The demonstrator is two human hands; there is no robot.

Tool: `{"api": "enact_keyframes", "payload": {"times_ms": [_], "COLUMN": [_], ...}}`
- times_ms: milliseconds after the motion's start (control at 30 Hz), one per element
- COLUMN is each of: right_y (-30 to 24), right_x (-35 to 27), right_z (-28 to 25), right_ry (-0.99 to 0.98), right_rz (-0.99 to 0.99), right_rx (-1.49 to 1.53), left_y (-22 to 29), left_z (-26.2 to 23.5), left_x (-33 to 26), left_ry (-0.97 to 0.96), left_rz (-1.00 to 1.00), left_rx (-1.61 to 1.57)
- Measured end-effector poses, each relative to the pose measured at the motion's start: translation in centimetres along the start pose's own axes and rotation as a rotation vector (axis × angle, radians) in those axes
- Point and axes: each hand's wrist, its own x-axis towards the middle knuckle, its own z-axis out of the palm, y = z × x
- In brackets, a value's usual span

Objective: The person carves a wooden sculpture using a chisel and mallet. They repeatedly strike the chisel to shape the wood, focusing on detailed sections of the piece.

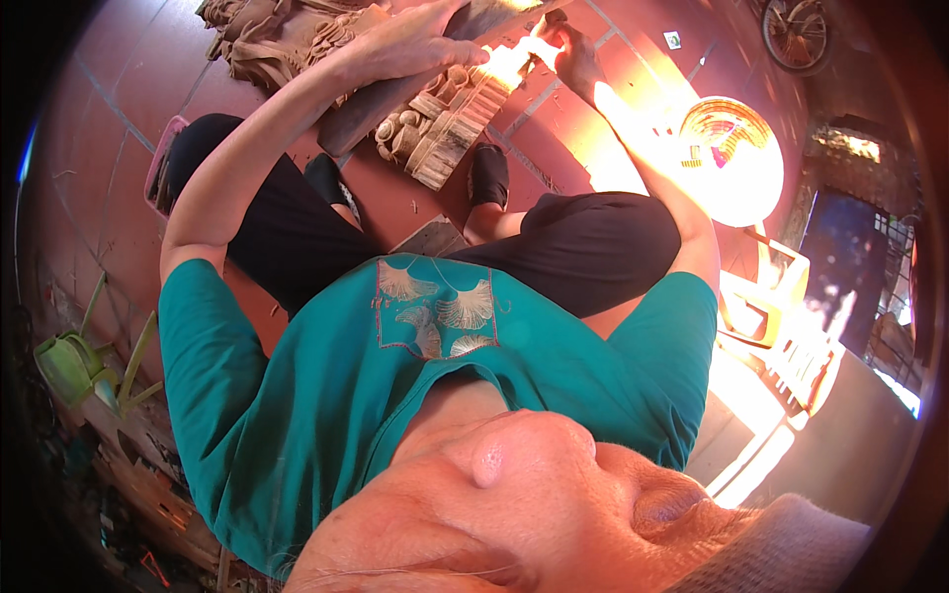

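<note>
My left hand [420, 47] lies across a long wooden board [361, 117], its thumb along the near side and its fingers along the far side, partly cut off by the upper edge. My right hand [576, 59] is closed, fingertips bent together close to the left thumb. Strong sun glare hides what it pinches, if anything. Just below both hands rests a carved wooden block [435, 133] with rounded knobs and ridges. It stands on the tiled floor between my feet, beside the board.
Another carved wooden piece [272, 40] lies at the far left. A round woven basket [736, 158] glows in sunlight on the right, with a wooden stool [756, 296] nearer. A green plastic object [69, 366] is at the left, and a wheel [796, 32] at the far right.
</note>
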Motion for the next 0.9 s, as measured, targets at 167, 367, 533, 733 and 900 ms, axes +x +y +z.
{"api": "enact_keyframes", "payload": {"times_ms": [167, 367, 533, 733, 900], "right_y": [-1.6, -0.8, -2.9, -3.0, -3.7], "right_x": [-0.4, -0.6, 0.5, 0.7, 1.2], "right_z": [0.3, 0.4, -1.6, 0.5, 0.6], "right_ry": [0.062, -0.018, 0.052, -0.041, -0.029], "right_rz": [-0.101, 0.138, 0.296, 0.29, 0.23], "right_rx": [0.066, 0.18, 0.086, 0.376, 0.171], "left_y": [-0.1, 3.2, 2.7, 1.9, 0.4], "left_z": [-0.2, -3.1, -3.7, -3.8, -3.7], "left_x": [-0.8, -1.8, -2.6, -3.1, -3.7], "left_ry": [0.013, 0.03, 0.065, 0.044, 0.081], "left_rz": [-0.028, -0.184, -0.188, -0.211, -0.164], "left_rx": [-0.099, -0.207, -0.308, -0.288, -0.42]}}
